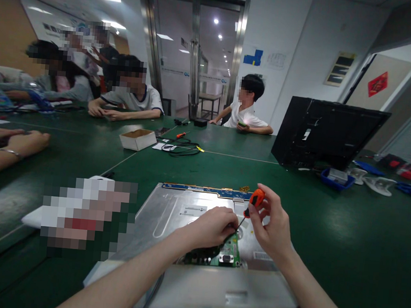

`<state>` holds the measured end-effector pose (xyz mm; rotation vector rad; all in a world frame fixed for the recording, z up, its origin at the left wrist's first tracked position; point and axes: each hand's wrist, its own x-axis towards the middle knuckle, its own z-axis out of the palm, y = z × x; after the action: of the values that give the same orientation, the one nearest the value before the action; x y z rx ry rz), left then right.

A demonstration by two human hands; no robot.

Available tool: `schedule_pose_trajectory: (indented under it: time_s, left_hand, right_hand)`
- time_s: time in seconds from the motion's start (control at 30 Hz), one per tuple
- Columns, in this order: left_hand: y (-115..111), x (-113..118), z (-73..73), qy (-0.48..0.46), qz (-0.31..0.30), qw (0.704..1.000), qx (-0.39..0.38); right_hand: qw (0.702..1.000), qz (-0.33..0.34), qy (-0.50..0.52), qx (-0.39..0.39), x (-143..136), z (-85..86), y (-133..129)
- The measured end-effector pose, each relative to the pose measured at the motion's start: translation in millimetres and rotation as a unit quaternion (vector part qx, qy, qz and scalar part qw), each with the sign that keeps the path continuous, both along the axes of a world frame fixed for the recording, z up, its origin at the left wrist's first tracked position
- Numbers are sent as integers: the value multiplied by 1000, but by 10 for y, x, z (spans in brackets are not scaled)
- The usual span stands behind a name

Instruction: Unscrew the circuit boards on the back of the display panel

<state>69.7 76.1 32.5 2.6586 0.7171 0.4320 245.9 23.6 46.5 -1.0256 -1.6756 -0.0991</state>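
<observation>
A silver metal panel (171,218) lies flat on the green table, with a blue strip (191,188) along its far edge. On its middle sits a green circuit board (232,247) with a connector near its front edge. My right hand (271,222) holds an orange and black screwdriver (257,198), tilted, its tip down by the far edge of the board. Beside that tip is my left hand (217,227), its fingers bent and pressed together over the board; what they hold, if anything, is hidden. A dark cable (156,288) runs under my left forearm.
An open box (138,140), black cables (186,147) and another orange screwdriver (181,135) lie beyond the panel. A black monitor (329,133) and blue tray (337,179) stand right. Several people sit around; another person's hands (29,146) rest at left.
</observation>
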Motion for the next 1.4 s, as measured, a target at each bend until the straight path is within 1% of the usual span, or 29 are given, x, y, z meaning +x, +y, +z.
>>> schedule_pose_trajectory:
  time_s: [0.13,0.27,0.5,0.6,0.87,1.1,1.23,1.4]
  left_hand:
    - [5,2,-4,2,2,1000,1]
    - [6,5,-6,5,6,1000,6]
    - [11,1,-12,10,4,1000,8]
    - [14,0,-18,11,5,1000,9]
    - [-2,-2,2,4,4,1000,2]
    - [-3,2,11,2,2,1000,-4]
    - [-7,7,16,5,3,1000,-5]
    - [-8,13,23,7,2,1000,-6]
  right_hand:
    - [1000,-11,-8,21,16,-26,25]
    - [999,-3,-23,30,27,-31,34]
    - [1000,15,-6,-8,-4,23,-18]
    - [1000,17,0,-10,-5,38,-26]
    - [998,-41,-43,35,50,38,9]
    - [1000,-4,-30,2,42,65,-29]
    - [999,12,-33,5,42,77,-43]
    - [999,-1,-43,22,36,62,-25]
